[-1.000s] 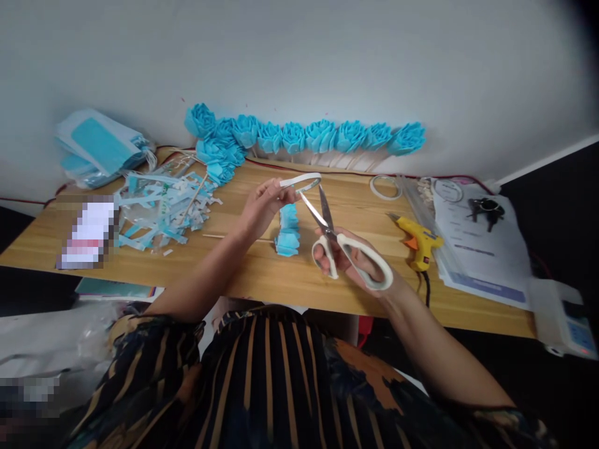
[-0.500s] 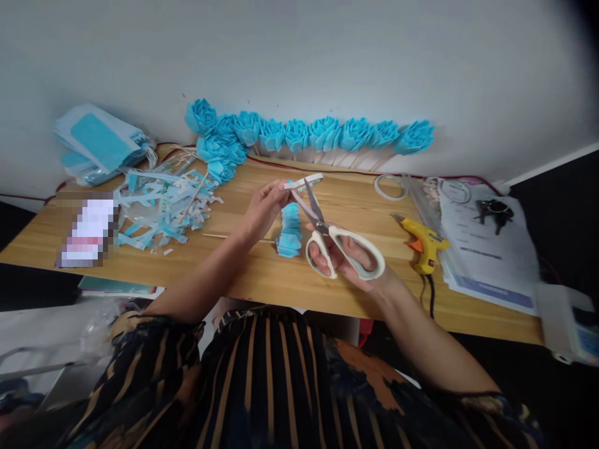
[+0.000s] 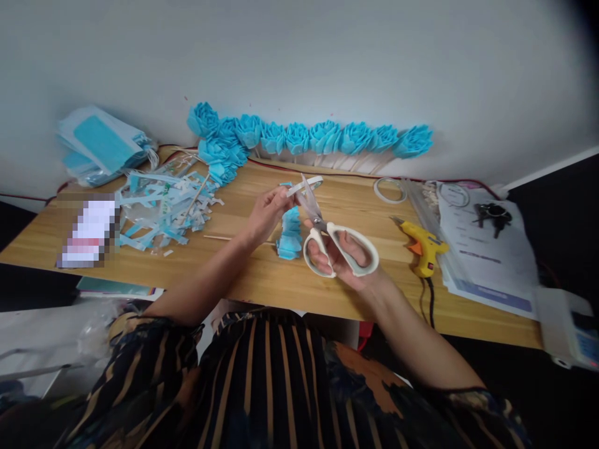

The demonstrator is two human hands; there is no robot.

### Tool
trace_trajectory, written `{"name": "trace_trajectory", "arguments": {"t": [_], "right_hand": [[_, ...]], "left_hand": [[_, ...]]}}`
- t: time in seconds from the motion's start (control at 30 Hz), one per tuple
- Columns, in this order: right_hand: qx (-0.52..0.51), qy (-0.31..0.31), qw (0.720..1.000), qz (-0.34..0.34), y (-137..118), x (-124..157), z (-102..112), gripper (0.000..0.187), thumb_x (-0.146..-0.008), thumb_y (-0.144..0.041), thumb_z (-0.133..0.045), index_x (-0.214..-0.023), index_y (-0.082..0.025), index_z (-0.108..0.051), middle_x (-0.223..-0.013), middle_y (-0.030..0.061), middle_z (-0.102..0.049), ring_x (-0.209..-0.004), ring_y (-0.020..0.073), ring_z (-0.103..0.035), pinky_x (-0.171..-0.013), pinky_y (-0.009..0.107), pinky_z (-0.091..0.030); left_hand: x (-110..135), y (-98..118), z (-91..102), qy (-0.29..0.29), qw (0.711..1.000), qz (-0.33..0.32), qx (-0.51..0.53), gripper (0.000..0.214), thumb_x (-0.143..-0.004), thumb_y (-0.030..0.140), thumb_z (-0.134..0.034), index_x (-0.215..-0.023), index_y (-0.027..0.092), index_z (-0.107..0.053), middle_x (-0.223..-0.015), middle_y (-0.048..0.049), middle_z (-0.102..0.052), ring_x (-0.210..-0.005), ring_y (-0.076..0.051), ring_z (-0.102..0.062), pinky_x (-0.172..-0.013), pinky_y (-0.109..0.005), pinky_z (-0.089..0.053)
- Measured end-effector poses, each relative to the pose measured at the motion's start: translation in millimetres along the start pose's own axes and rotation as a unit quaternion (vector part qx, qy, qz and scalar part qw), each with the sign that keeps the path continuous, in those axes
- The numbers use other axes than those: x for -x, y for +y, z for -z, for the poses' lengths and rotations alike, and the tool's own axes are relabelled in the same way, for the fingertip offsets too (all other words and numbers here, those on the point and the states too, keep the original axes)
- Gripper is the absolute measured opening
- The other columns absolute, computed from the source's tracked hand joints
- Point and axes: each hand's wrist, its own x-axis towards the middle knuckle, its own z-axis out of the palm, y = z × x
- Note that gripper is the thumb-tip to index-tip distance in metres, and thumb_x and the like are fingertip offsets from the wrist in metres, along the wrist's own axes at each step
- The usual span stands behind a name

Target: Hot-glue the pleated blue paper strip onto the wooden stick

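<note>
A narrow roll of white tape (image 3: 316, 181) is pinched between the fingers of my left hand (image 3: 270, 211); a bit of blue material shows at those fingertips. My right hand (image 3: 344, 262) has its fingers through the white handles of a pair of scissors (image 3: 319, 223). The scissor blades are partly apart and point up at the tape beside my left fingertips. Whether they touch the tape I cannot tell. Below the hands, a row of pleated blue pieces (image 3: 289, 237) lies on the table, near a thin wooden stick (image 3: 219, 237).
Blue fabric flowers (image 3: 325, 137) on sticks line the wall. To the left are blue-white face masks (image 3: 103, 140), scraps (image 3: 159, 206) and a blurred phone (image 3: 88, 231). On the right lie a tape ring (image 3: 390, 191), yellow glue gun (image 3: 423, 246), keys (image 3: 493, 215) and papers (image 3: 491, 268).
The scissor blades have drawn slightly closer together, and my right hand has shifted a little left. My left hand still holds the tape roll at nearly the same spot.
</note>
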Motion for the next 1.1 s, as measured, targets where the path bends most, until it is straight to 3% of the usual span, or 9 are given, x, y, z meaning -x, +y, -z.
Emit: {"name": "trace_trajectory", "arguments": {"t": [0.37,0.57,0.67,0.73,0.93,1.1], "right_hand": [[0.020,0.015,1.000,-0.008,0,5,-1,0.064,-0.083,-0.068,-0.074,-0.124,-0.019,-0.070,-0.069,-0.0037,-0.048,-0.050,0.0060,-0.030,-0.040,0.020,-0.027],[-0.002,0.027,1.000,-0.001,-4,13,0,0.066,-0.081,-0.066,-0.076,-0.126,-0.019,-0.070,-0.071,-0.0036,-0.046,-0.050,0.0052,-0.023,-0.036,0.017,-0.024],[-0.008,0.057,0.998,0.002,-4,24,2,0.063,-0.081,-0.065,-0.077,-0.126,-0.020,-0.071,-0.068,-0.0048,-0.043,-0.049,0.0052,-0.019,-0.034,0.016,-0.021],[-0.009,0.089,0.996,0.006,-2,35,5,0.061,-0.081,-0.063,-0.078,-0.124,-0.020,-0.071,-0.066,-0.0059,-0.040,-0.048,0.0055,-0.016,-0.032,0.016,-0.019],[-0.034,0.131,0.991,0.021,9,71,16,0.050,-0.081,-0.061,-0.079,-0.116,-0.025,-0.074,-0.062,-0.0067,-0.041,-0.043,0.0044,-0.014,-0.029,0.016,-0.015],[-0.012,0.198,0.979,0.055,9,87,23,0.052,-0.080,-0.057,-0.080,-0.121,-0.026,-0.073,-0.063,-0.0060,-0.044,-0.043,0.0045,-0.014,-0.031,0.017,-0.015]], "left_hand": [[3,-5,5.0,-0.043,0.999,-0.008,-0.030,0.065,-0.081,0.082,-0.066,-0.066,0.019,-0.059,-0.083,-0.0054,-0.064,-0.089,-0.020,-0.062,-0.090,-0.036,-0.050],[6,6,0.1,-0.065,0.998,-0.010,-0.008,0.048,-0.091,0.066,-0.067,-0.077,0.020,-0.068,-0.087,-0.0052,-0.065,-0.092,-0.021,-0.062,-0.091,-0.035,-0.049],[9,12,-0.7,-0.100,0.992,-0.018,-0.071,0.041,-0.093,0.061,-0.067,-0.086,0.021,-0.074,-0.094,-0.0063,-0.068,-0.096,-0.021,-0.063,-0.094,-0.035,-0.048],[11,15,-2.8,-0.130,0.981,-0.020,-0.142,0.042,-0.094,0.060,-0.066,-0.086,0.020,-0.075,-0.092,-0.0066,-0.070,-0.091,-0.020,-0.063,-0.088,-0.034,-0.048],[15,30,-27.1,-0.235,0.939,0.017,-0.252,0.041,-0.099,0.051,-0.057,-0.079,0.019,-0.073,-0.070,-0.0009,-0.063,-0.067,-0.014,-0.055,-0.065,-0.026,-0.040],[1,42,-53.9,-0.262,0.913,0.034,-0.312,0.030,-0.097,0.040,-0.057,-0.089,0.018,-0.077,-0.062,0.0030,-0.054,-0.058,-0.012,-0.045,-0.058,-0.026,-0.033]]}}
